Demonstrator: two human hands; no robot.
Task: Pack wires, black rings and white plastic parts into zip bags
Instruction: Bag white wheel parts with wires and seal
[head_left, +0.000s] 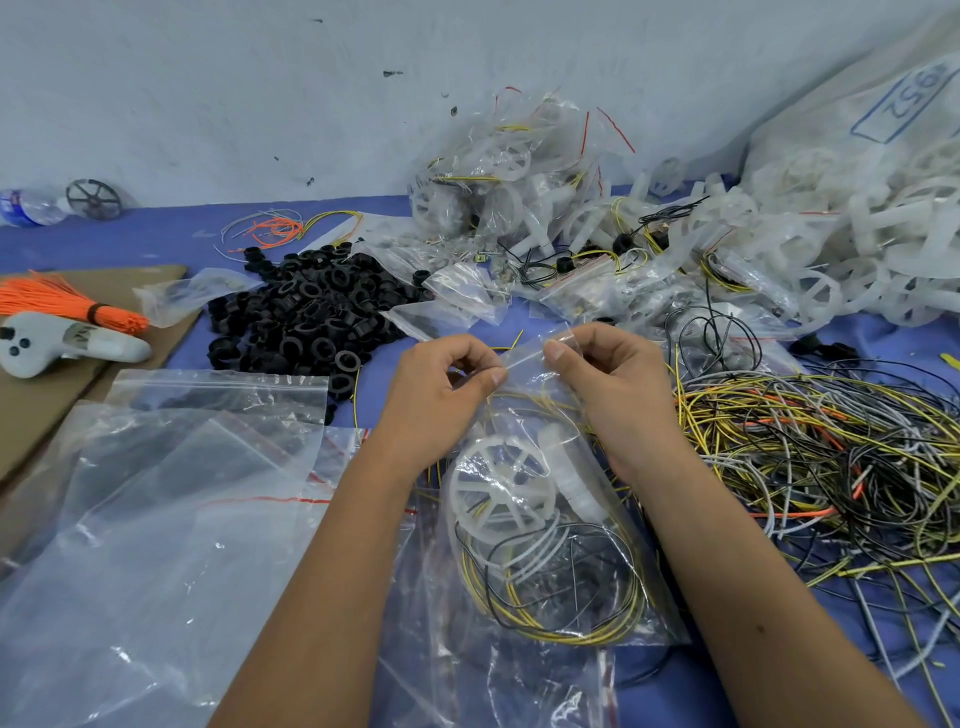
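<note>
- Between the fingers of both hands, the top edge of a clear zip bag (550, 519) is stretched; the left hand (441, 395) pinches it with thumb and curled fingers at one end, and the right hand (613, 384) pinches it the same way at the other.
- Below the fingers, inside that bag, lie a white plastic wheel (501, 488) with spokes and a coil of yellow and black wires (561, 587); whether a black ring is in there too I cannot tell.
- To the right of the fingers a loose tangle of wires (810, 457), yellow, black, grey and orange, spreads over the blue tabletop (171, 234).
- To the left of the fingers and a little beyond them sits a heap of black rings (306, 317).
- Left of and below the fingers, empty zip bags (156, 499) lie flat and overlapping.
- Beyond the fingers, filled bags (509, 187) are heaped by the wall, with a pile of white plastic parts (831, 244) to their right.
- Far left of the fingers, an orange wire bundle (67, 306) and a grey controller (62, 345) rest on cardboard (31, 410).
</note>
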